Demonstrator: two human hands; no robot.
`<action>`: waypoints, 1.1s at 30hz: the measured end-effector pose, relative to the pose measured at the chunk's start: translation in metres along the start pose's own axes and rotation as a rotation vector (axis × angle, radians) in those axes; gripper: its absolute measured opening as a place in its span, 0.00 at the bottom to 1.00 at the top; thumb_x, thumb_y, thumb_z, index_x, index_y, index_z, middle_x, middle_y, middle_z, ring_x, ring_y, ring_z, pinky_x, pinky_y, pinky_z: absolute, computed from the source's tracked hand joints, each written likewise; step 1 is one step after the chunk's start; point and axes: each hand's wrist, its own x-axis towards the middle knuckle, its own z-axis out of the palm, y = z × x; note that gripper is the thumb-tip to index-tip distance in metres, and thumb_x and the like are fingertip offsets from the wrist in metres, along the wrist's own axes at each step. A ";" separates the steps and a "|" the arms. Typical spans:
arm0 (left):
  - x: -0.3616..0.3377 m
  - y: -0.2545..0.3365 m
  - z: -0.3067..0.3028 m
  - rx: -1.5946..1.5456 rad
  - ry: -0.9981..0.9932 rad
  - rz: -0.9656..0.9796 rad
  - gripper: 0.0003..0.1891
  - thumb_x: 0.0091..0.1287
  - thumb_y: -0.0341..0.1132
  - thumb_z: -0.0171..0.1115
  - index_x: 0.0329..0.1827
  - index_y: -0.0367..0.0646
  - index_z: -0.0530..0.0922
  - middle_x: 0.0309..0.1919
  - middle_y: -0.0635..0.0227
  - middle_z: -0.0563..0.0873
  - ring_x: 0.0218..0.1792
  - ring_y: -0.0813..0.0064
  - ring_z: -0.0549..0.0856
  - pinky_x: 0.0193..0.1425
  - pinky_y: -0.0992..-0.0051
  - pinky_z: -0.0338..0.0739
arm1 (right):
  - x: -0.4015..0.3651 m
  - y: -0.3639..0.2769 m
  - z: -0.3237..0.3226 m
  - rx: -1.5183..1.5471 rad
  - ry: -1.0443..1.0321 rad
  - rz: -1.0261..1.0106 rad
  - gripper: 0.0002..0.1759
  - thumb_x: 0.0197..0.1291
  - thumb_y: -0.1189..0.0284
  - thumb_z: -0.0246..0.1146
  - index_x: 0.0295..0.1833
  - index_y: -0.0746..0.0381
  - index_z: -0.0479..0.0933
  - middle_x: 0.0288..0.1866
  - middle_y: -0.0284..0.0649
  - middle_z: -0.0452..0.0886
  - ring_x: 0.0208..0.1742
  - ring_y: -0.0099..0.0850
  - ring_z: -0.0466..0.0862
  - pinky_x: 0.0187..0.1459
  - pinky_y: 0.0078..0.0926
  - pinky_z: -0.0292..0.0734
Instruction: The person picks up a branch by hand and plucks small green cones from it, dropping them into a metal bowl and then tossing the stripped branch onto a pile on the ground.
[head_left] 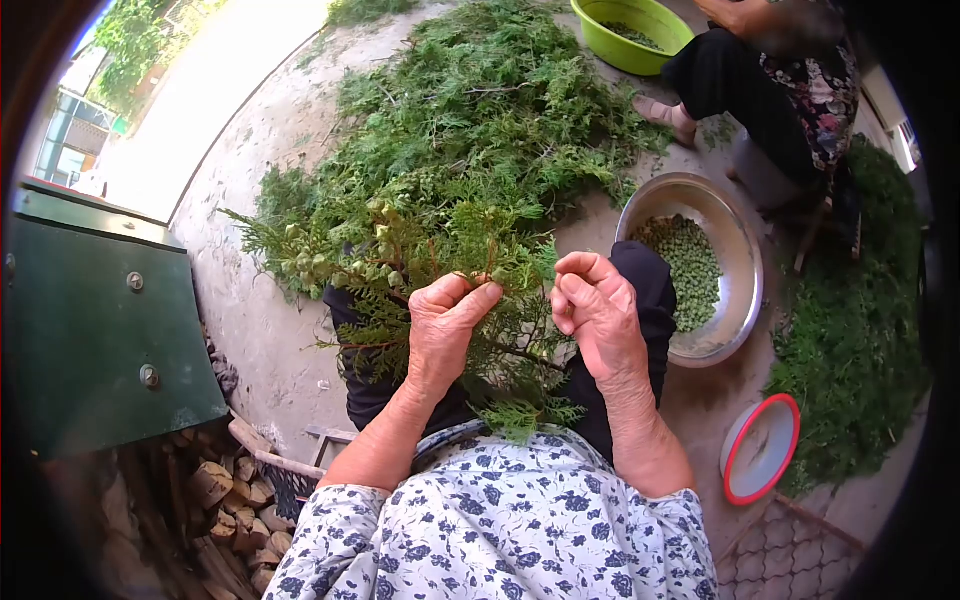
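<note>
Presently, I watch from far away what I judge to be the picking step: small green cones (375, 270) being taken from a leafy branch (450, 245). This branch lies over the person's lap, with many cones on it, mostly to the left side. The left hand (445, 315) has thumb and forefinger pressed together on a sprig of it. The right hand (605, 305) is raised just beside, apart from the left, with its fingers curled; I cannot tell if the tips meet or keep some small thing between them. In my opinion, the next move calls for a steady left pinch and a light right grip on one cone, so that the leaves do not come along.

About the containers: a steel bowl (738, 290) is just beside the right knee (648, 265), which hides part of it, and loose green cones cover its bottom. Farther, near another person (725, 75), a green tub (598, 40) also contains small greenish pieces. A red-rimmed basin (727, 470) is nearer to me than the bowl. Ahead, a big heap (480, 110) of cut branches lies on the ground.
</note>
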 end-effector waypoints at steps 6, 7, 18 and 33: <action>-0.002 0.005 0.008 0.063 0.048 0.057 0.07 0.58 0.29 0.65 0.25 0.35 0.79 0.16 0.82 0.71 0.20 0.91 0.65 0.21 0.83 0.58 | 0.006 0.010 0.018 -0.759 0.010 -0.429 0.09 0.52 0.74 0.68 0.37 0.65 0.80 0.30 0.33 0.74 0.28 0.22 0.72 0.31 0.18 0.68; -0.003 0.008 0.009 0.110 0.023 0.063 0.06 0.58 0.29 0.64 0.27 0.35 0.80 0.16 0.81 0.71 0.20 0.91 0.65 0.21 0.83 0.59 | 0.006 0.009 0.022 -0.822 0.011 -0.412 0.10 0.51 0.73 0.69 0.38 0.66 0.80 0.29 0.34 0.74 0.28 0.23 0.72 0.31 0.19 0.68; -0.010 0.009 0.011 0.254 0.090 0.116 0.12 0.59 0.29 0.63 0.19 0.37 0.72 0.15 0.79 0.67 0.20 0.90 0.63 0.21 0.81 0.58 | -0.005 -0.008 0.020 -1.059 0.239 -0.743 0.05 0.52 0.76 0.66 0.35 0.65 0.79 0.29 0.35 0.74 0.29 0.27 0.75 0.32 0.24 0.70; -0.028 0.005 0.004 0.607 -0.269 0.577 0.10 0.50 0.27 0.65 0.36 0.40 0.81 0.26 0.63 0.81 0.28 0.66 0.82 0.32 0.72 0.76 | 0.018 -0.026 -0.045 -0.609 0.311 -0.448 0.08 0.61 0.79 0.57 0.44 0.68 0.78 0.37 0.36 0.81 0.39 0.21 0.80 0.45 0.17 0.74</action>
